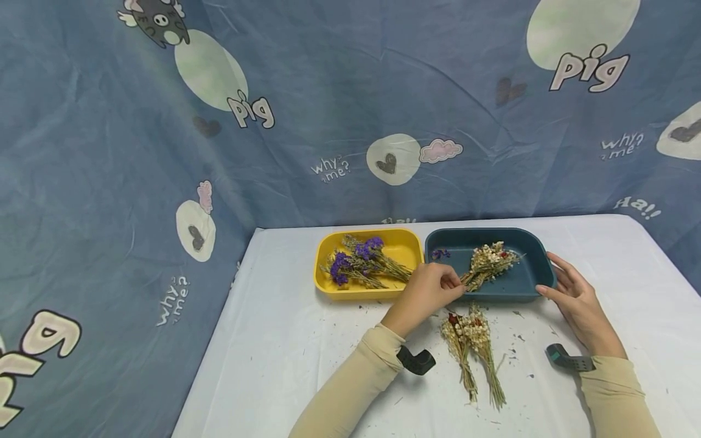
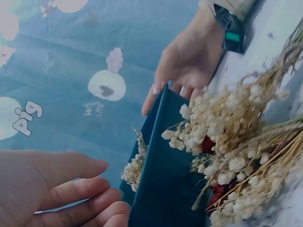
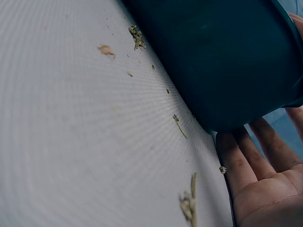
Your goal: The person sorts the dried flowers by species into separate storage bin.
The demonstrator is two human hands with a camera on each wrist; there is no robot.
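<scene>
A dark blue tray (image 1: 526, 297) holds a bunch of dried flowers (image 1: 489, 260), cream with some red, its stems toward the near left. My left hand (image 1: 432, 291) is over the tray's near left edge beside those stem ends. In the left wrist view its fingers (image 2: 90, 189) are loosely bent, with nothing visible between them and the thumb. My right hand (image 1: 579, 304) touches the tray's right end, thumb at the near corner. Its fingers (image 3: 272, 146) lie fairly straight against the end wall in the right wrist view. Two similar dried bunches (image 1: 475, 340) lie on the table between my forearms.
A yellow tray (image 1: 323, 267) with purple dried flowers (image 1: 358, 255) stands left of the blue one. Small purple bits (image 1: 440, 253) lie inside the blue tray. Plant crumbs are scattered over the white table (image 1: 274, 353). A printed blue cloth (image 1: 328, 121) hangs behind.
</scene>
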